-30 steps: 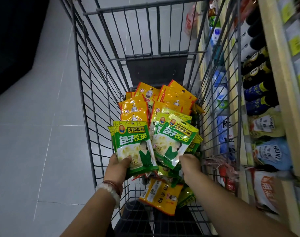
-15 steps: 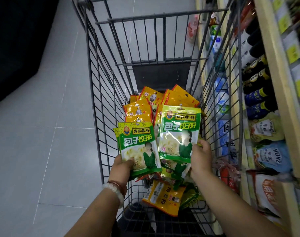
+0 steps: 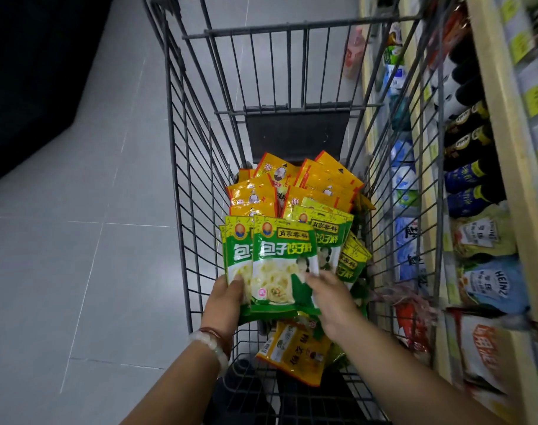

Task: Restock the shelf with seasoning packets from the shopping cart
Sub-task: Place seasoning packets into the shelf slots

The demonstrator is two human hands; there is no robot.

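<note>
Wire cart (image 3: 181,185) on grey tile floor (image 3: 77,240), shelf (image 3: 500,124) right of cart. Left hand (image 3: 223,305) & right hand (image 3: 332,297) both pinch green packets (image 3: 280,265) above cart.

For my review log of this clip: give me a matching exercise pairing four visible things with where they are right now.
Things:
1. green packets
2. orange packets
3. dark bottles
4. bead bracelet

Places:
A. on the shelf to the right of the cart
B. on the left wrist
C. held in the left hand, right hand on them
D. piled at the cart's far end

Pairs: 1-C, 2-D, 3-A, 4-B
</note>
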